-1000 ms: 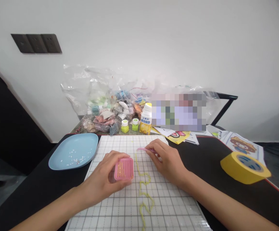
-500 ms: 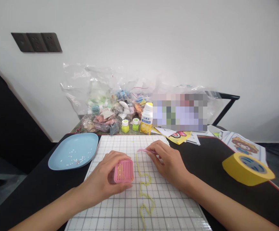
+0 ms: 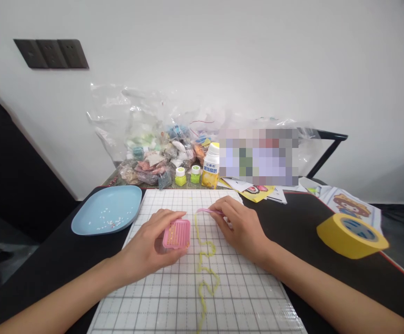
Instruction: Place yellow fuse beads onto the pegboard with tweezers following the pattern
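Observation:
My left hand grips a small pink square tray with ridges, held just above the white gridded board. My right hand pinches pink tweezers, whose tip points left over the top end of a winding line of yellow beads laid on the board. The two hands are close together near the board's middle, with the bead line running down between them toward me.
A light blue plate with scattered tiny beads lies left of the board. Behind stand two small green jars, a white-capped bottle and bags of beads. A yellow tape roll and printed pattern sheets sit at right.
Both hands and the table contents sit slightly higher in the picture as the view tipped. The pink tray is held flatter. The tweezers stay at the top of the bead line.

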Action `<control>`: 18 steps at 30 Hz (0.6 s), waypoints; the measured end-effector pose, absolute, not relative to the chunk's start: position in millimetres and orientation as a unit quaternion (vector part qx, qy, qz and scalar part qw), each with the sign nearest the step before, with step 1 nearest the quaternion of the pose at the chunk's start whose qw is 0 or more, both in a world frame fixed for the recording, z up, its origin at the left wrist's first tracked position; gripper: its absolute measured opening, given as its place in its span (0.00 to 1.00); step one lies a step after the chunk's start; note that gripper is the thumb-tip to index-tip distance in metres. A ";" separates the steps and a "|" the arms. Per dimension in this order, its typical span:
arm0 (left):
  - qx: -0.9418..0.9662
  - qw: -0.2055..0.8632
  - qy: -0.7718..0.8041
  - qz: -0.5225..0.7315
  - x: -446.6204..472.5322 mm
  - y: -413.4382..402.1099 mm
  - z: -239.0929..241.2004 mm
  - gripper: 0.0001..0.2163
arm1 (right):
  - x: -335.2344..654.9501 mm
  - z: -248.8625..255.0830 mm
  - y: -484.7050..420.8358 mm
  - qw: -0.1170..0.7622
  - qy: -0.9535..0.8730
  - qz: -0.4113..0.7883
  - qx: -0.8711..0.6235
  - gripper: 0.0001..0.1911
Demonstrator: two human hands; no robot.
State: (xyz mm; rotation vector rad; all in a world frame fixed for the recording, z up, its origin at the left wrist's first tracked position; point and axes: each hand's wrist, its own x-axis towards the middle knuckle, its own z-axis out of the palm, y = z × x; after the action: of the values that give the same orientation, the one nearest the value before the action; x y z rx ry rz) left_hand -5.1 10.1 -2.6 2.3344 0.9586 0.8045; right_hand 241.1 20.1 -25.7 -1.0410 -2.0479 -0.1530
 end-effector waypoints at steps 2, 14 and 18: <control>0.863 0.231 0.341 0.292 -4.5 9.9 -1.9 0.19 | 241.9 -26.1 20.5 0.408 -0.809 -0.059 -0.419 0.08; 0.883 0.140 0.350 0.281 -7.3 14.8 1.8 0.19 | 242.8 -25.9 28.0 0.390 -0.803 -0.051 -0.448 0.08; 0.875 0.176 0.364 0.267 -8.8 18.5 2.0 0.20 | 243.3 -26.4 28.3 0.372 -0.808 -0.043 -0.455 0.06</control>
State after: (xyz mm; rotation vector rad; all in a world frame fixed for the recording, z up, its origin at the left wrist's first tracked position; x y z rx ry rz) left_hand -8.8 18.5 2.0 2.4775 1.0305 0.7552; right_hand 243.3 28.3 -26.4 -1.1664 -2.0719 -0.1100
